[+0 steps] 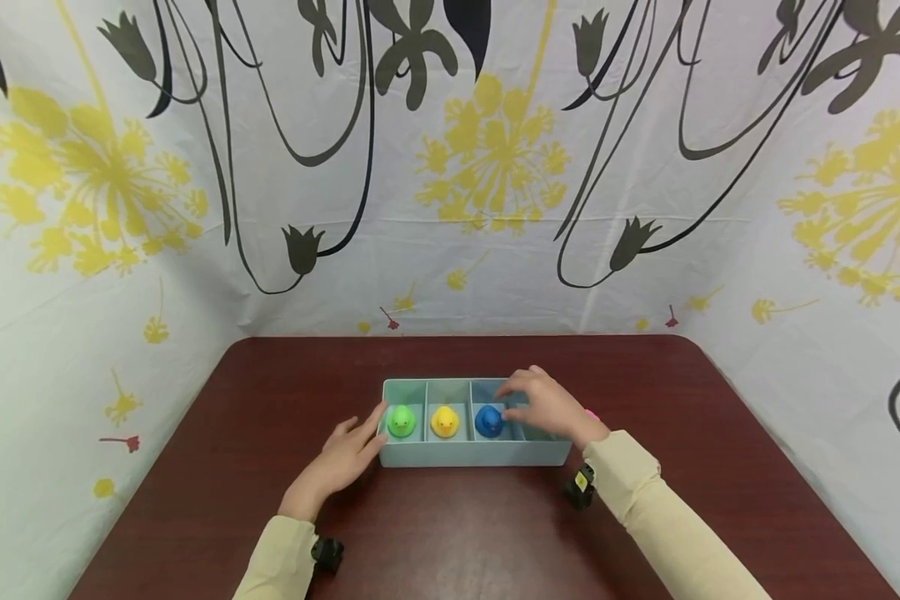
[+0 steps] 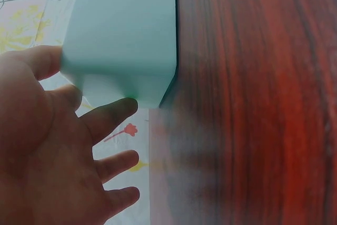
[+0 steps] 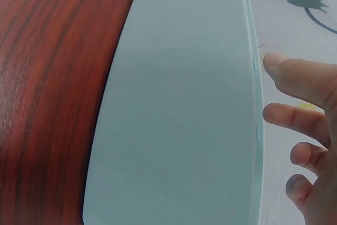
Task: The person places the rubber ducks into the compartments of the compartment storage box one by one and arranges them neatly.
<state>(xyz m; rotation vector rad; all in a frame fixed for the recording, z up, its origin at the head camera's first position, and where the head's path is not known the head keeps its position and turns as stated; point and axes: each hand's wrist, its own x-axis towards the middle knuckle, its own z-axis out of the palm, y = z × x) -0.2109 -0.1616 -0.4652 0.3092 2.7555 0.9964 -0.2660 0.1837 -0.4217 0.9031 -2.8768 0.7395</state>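
Note:
A pale teal divided box (image 1: 476, 454) rests on the table with its long side facing me. From left to right, its compartments hold a green toy duck (image 1: 401, 422), a yellow toy duck (image 1: 445, 422) and a blue toy duck (image 1: 488, 422). At the box's left end is my left hand (image 1: 343, 457), fingers spread and straight, thumb and forefinger against the corner and end wall. My right hand (image 1: 546, 406) hovers over the right part of the box, fingertips right beside the blue duck. In the right wrist view its thumb and fingers are apart with nothing between them.
Behind my right wrist a bit of something pink (image 1: 592, 414) shows, mostly hidden. The dark red wooden table (image 1: 307, 367) has rounded far corners. A white cloth (image 1: 420, 192) with yellow and grey flower prints hangs around it. Both wrists carry small black cameras (image 1: 327, 553).

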